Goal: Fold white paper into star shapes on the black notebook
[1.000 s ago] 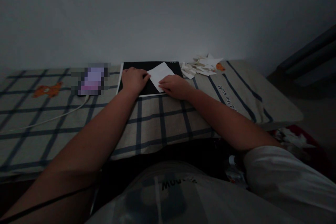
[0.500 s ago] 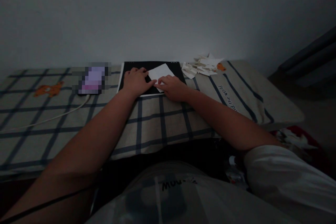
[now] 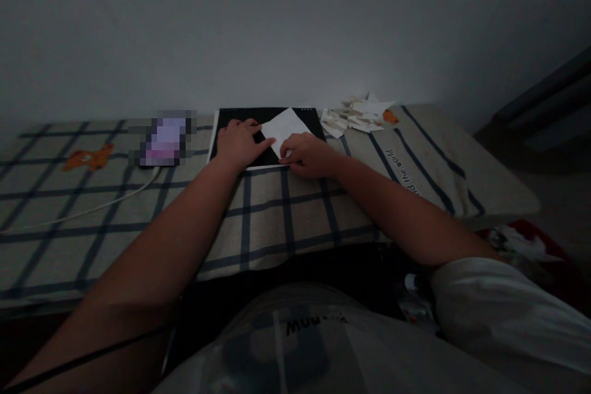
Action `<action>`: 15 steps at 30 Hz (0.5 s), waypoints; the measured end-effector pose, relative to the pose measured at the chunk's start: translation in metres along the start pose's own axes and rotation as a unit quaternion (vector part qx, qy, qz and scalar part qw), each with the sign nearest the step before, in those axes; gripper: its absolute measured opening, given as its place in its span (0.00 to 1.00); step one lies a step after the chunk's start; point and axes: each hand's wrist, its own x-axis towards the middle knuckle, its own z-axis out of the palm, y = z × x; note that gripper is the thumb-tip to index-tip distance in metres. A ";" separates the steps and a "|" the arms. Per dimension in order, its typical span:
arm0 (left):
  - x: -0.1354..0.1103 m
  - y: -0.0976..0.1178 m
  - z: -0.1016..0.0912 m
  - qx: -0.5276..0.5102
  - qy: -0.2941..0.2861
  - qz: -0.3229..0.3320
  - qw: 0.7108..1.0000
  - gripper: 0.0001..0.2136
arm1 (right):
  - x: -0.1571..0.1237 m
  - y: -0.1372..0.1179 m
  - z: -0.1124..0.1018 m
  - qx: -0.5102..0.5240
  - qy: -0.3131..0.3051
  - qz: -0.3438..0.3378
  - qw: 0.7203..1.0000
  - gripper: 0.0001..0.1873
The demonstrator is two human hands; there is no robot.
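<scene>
A white sheet of paper (image 3: 287,125) lies at a slant on a flat black board or book cover (image 3: 231,114) with pale edges. My left hand (image 3: 237,143) rests on the black surface at the paper's left, fingers spread and thumb reaching the paper's edge. At the paper's near corner, my right hand (image 3: 310,154) has its fingers curled and pinched together on the paper. That corner is mostly hidden under the fingers.
A phone (image 3: 164,138) with a white cable (image 3: 111,202) lies to the left on the checked tablecloth (image 3: 268,215). Paper scraps (image 3: 355,116) are heaped at the right near the wall. Below the table's right end, a red container (image 3: 549,240) holds more crumpled paper.
My right hand has slid slightly right and towards me along the paper's near corner, away from the left thumb. My left hand has stayed in place.
</scene>
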 end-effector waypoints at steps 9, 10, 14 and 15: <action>0.003 -0.007 0.008 -0.002 0.014 0.015 1.000 0.33 | -0.002 0.002 -0.005 0.034 -0.008 -0.016 0.999 0.17; 0.004 -0.009 0.009 -0.010 0.020 0.019 1.000 0.32 | -0.002 0.001 -0.005 0.036 -0.010 -0.017 0.999 0.17; 0.014 -0.018 0.015 -0.056 0.031 0.015 0.998 0.25 | -0.003 -0.001 -0.005 0.041 -0.007 -0.014 0.999 0.17; 0.017 -0.021 0.017 -0.060 0.030 0.004 0.998 0.24 | -0.003 -0.001 -0.005 0.040 -0.007 -0.013 0.999 0.17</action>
